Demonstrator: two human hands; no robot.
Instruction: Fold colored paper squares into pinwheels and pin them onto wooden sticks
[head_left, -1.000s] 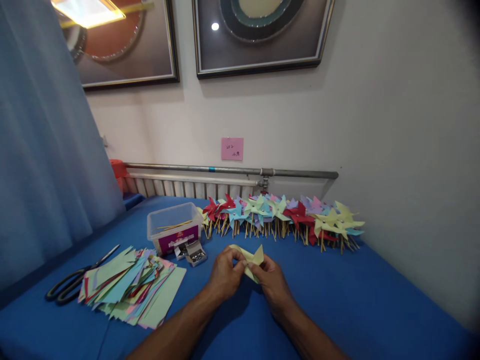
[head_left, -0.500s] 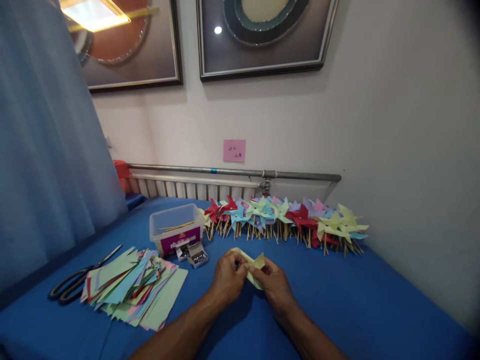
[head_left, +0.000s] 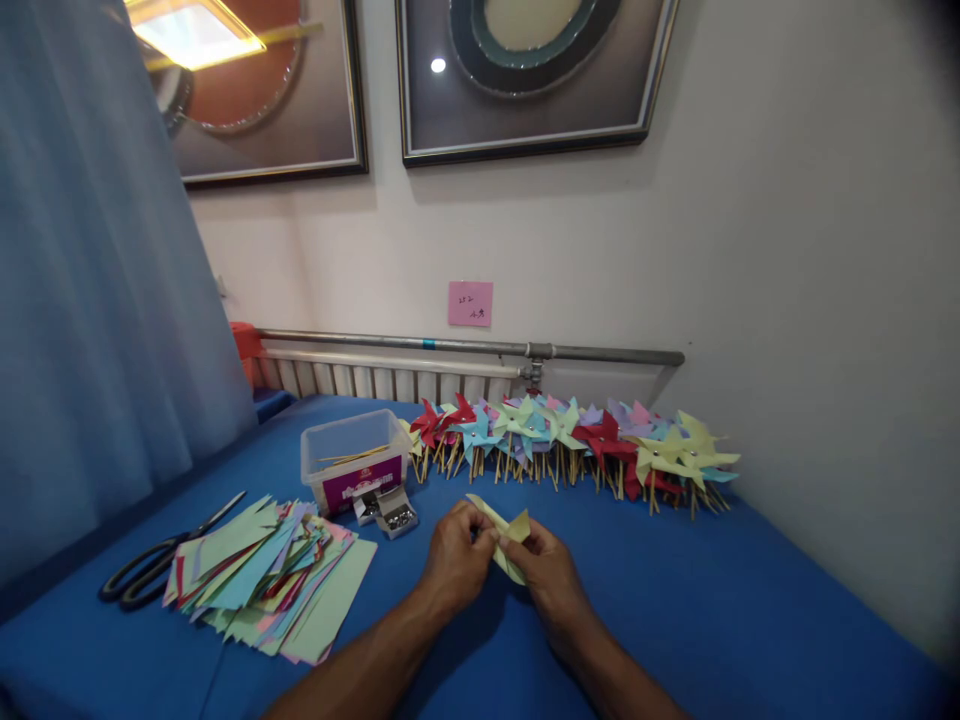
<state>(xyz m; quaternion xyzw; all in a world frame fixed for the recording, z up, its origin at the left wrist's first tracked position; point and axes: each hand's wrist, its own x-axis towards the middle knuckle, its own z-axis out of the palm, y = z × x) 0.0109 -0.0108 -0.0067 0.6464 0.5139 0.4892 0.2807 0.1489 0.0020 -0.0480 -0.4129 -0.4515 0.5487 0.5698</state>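
Observation:
Between my two hands is a pale yellow paper piece (head_left: 517,526), partly folded, with one corner standing up near the right fingers. My left hand (head_left: 459,548) pinches its left side, thumb and fingertips close to the paper's middle. From the other side my right hand (head_left: 546,562) grips it, thumb pressed on the paper near the left thumb. Whether a pin sits between the fingertips is hidden. Beyond the hands stands a long row of finished paper pinwheels (head_left: 600,436) on wooden sticks.
To the left lies a stack of coloured cut paper (head_left: 262,580) with black-handled scissors (head_left: 150,565) beside it. A clear plastic tub (head_left: 354,450) holds thin sticks, and small boxes of metal pins (head_left: 396,512) stand before it. Blue cloth (head_left: 675,620) covers the table; a radiator (head_left: 375,380) is behind.
Hardly anything differs. Both hands keep their hold on the yellow paper, and the whole view has shifted very slightly.

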